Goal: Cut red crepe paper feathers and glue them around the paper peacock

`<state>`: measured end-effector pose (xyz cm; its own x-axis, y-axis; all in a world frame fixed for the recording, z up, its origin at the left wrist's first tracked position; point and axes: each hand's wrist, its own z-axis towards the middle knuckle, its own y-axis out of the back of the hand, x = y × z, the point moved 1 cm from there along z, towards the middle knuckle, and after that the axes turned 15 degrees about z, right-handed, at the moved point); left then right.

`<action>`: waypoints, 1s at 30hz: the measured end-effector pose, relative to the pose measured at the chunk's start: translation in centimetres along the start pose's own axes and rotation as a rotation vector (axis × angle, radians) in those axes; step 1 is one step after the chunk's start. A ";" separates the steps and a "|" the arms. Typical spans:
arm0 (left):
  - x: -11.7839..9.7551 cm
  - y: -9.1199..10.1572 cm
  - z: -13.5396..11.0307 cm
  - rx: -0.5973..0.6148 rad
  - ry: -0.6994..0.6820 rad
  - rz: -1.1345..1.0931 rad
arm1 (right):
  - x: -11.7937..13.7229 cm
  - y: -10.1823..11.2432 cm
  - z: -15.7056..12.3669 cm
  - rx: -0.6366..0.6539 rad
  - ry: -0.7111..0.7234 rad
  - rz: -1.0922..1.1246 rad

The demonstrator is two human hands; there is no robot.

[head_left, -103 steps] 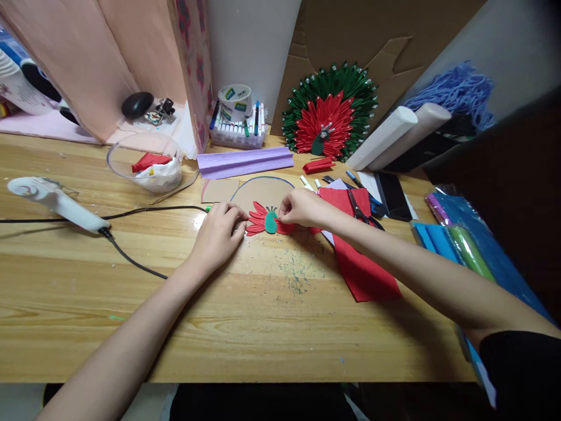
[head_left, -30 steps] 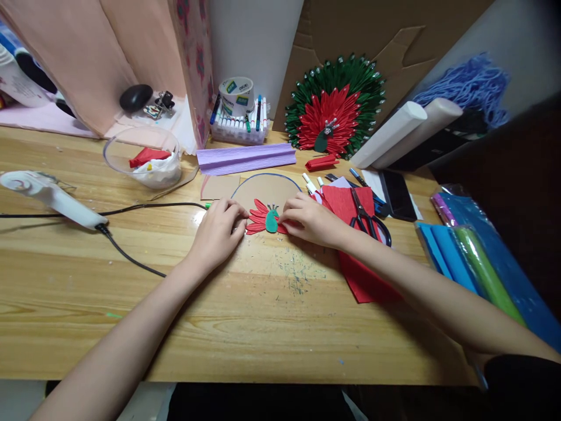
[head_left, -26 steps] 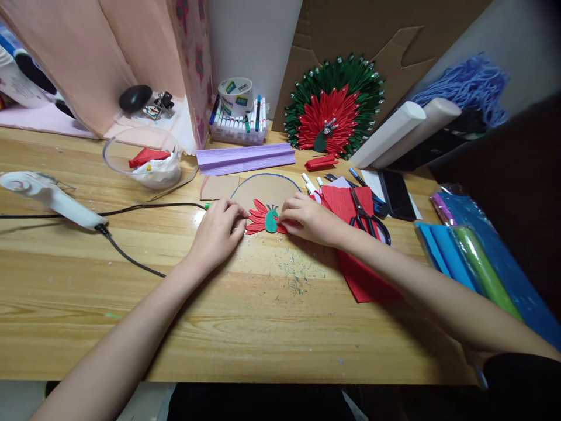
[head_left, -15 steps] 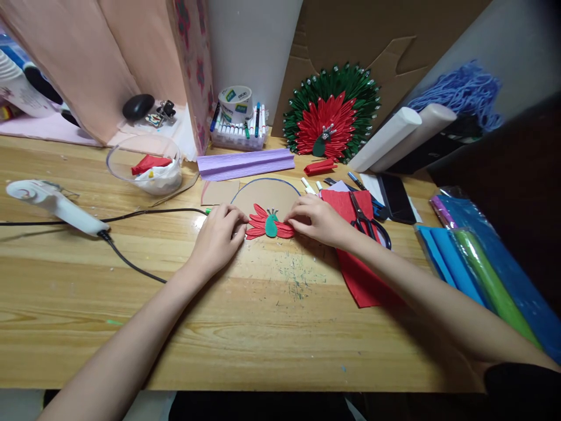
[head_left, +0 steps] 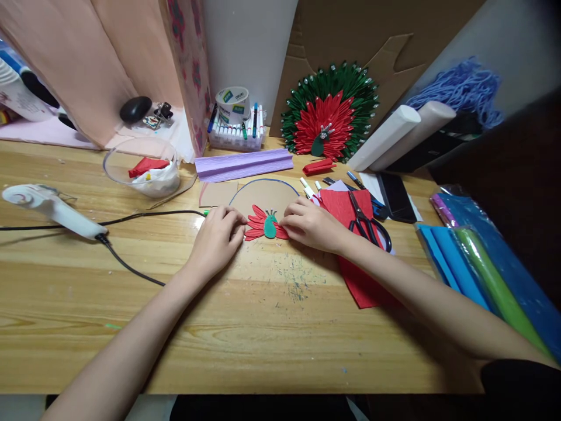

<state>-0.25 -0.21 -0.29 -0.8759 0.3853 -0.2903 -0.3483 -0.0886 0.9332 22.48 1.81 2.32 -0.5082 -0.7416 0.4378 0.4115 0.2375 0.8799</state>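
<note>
A cardboard half-disc (head_left: pixel 258 190) with a blue drawn rim lies flat on the table. On it sits a green peacock body (head_left: pixel 270 227) with a small crest, and red crepe-paper petals (head_left: pixel 256 220) fan out on its left. My left hand (head_left: pixel 218 237) is closed at the cardboard's left edge, its fingertips by the petal tips. To the right of the green body, my right hand (head_left: pixel 309 223) pinches a red paper petal (head_left: pixel 283 232), partly hidden by the fingers. Scissors (head_left: pixel 363 216) with black handles rest on red crepe paper (head_left: pixel 335 204) beside my right forearm.
A finished peacock (head_left: pixel 331 111) in red and green leans at the back. Left are a white glue gun (head_left: pixel 56 210) with its cord and a clear bowl (head_left: pixel 109 166). A marker box (head_left: pixel 236 140), purple paper (head_left: pixel 243 165), a phone (head_left: pixel 395 197) and wrapped paper rolls (head_left: pixel 477 257) surround the work.
My right hand has shifted slightly left, closer to the green body, covering more of the right petals. My left hand stays at the left edge. The view has moved slightly.
</note>
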 end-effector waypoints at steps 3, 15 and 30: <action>0.0 0.0 0.0 0.003 -0.003 0.002 | 0.1 0.1 0.1 0.033 0.055 -0.070; 0.0 0.0 0.0 0.005 -0.007 -0.004 | -0.3 -0.2 0.0 -0.013 0.034 0.050; 0.0 0.0 -0.1 -0.004 -0.006 -0.014 | 1.4 -0.4 0.3 -0.050 -0.304 0.046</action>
<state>-0.25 -0.28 -0.33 -0.8688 0.3921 -0.3023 -0.3622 -0.0871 0.9280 21.34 0.84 2.66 -0.6882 -0.5076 0.5184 0.4720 0.2294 0.8512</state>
